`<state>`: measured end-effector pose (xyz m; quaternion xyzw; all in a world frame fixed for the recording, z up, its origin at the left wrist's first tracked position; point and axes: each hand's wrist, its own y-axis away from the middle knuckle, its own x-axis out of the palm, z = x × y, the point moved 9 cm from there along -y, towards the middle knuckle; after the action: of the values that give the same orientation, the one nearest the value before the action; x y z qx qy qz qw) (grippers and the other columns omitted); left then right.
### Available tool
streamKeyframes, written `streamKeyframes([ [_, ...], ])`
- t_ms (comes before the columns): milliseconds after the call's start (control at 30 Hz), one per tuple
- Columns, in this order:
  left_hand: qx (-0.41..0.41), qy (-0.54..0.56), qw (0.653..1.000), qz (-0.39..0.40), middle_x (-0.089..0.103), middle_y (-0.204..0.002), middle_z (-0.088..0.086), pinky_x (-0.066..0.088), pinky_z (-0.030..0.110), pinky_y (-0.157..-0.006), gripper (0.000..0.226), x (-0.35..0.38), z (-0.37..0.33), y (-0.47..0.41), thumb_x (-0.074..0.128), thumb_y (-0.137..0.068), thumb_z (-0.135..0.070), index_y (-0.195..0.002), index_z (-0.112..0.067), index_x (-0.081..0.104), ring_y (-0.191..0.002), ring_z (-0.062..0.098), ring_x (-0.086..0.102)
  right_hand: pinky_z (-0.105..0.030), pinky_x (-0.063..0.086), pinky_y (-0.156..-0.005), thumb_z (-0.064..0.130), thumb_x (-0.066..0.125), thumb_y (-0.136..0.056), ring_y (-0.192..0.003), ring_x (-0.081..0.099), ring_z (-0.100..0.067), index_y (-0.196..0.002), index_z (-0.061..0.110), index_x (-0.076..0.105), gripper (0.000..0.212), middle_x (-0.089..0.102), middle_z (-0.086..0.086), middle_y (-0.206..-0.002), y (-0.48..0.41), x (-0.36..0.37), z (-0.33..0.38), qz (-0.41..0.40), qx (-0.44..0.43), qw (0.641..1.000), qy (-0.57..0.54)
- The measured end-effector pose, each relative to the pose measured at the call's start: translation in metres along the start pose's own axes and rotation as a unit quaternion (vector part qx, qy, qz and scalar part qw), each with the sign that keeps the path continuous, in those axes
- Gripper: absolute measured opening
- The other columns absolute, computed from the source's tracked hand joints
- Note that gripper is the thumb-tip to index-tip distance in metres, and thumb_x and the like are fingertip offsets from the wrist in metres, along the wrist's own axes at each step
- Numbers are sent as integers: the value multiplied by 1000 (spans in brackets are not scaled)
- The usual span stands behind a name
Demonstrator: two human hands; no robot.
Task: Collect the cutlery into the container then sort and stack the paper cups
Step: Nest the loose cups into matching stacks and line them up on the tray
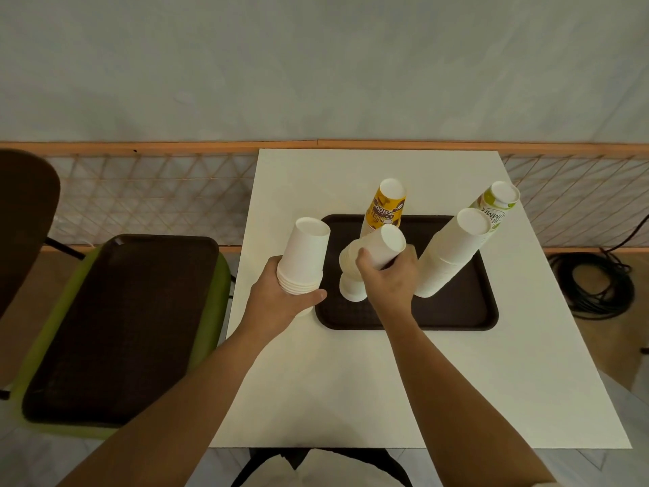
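Observation:
My left hand (281,297) grips a stack of upside-down white paper cups (305,256) at the left edge of a dark brown tray (467,311). My right hand (389,279) holds another short white cup stack (381,246), tilted, just above a small white cup stack (351,290) standing on the tray. A tall white stack (451,254) stands on the tray's right side. A yellow printed cup stack (384,205) stands at the tray's back edge. A green-and-white printed stack (498,205) rises behind the tall white one. No cutlery or container is in view.
The tray lies on a white table (386,381). To the left, a second brown tray (123,321) rests on a green chair seat (217,304). A dark chair back (24,212) is at far left. A black cable coil (597,282) lies on the floor at right.

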<state>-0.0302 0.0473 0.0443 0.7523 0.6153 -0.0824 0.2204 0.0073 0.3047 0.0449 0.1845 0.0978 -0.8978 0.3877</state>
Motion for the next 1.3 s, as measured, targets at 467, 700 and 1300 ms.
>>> streamKeyframes([
  [467, 8, 10, 1000, 5, 62, -117, -18, 53, 25, -82, 86, -8, -3, -4, 95, -56, -47, -127, -38, 47, -108, 10, 61, -9, 43, -70, 57, 76, -68, -95, 60, -2, -126, 43, 32, 74, 51, 23, -111, -1, 10, -12, 11, 41, 997, -66],
  [700, 6, 4, 1000, 7, 62, -119, -15, 55, 31, -85, 87, -7, -3, -4, 95, -59, -44, -130, -34, 47, -109, 12, 61, -10, 51, -66, 46, 80, -74, -108, 64, -7, -133, 38, 44, 70, 60, 17, -119, -3, -1, -20, -18, 73, 986, -149],
  [1300, 0, -4, 1000, 12, 62, -115, -22, 48, 18, -75, 88, -1, -3, 2, 92, -51, -55, -126, -42, 46, -106, 3, 61, -52, 46, -106, 34, 86, -80, -135, 50, -25, -138, 33, 37, 76, 52, 3, -144, 14, 61, -58, 152, 52, 986, 53],
])
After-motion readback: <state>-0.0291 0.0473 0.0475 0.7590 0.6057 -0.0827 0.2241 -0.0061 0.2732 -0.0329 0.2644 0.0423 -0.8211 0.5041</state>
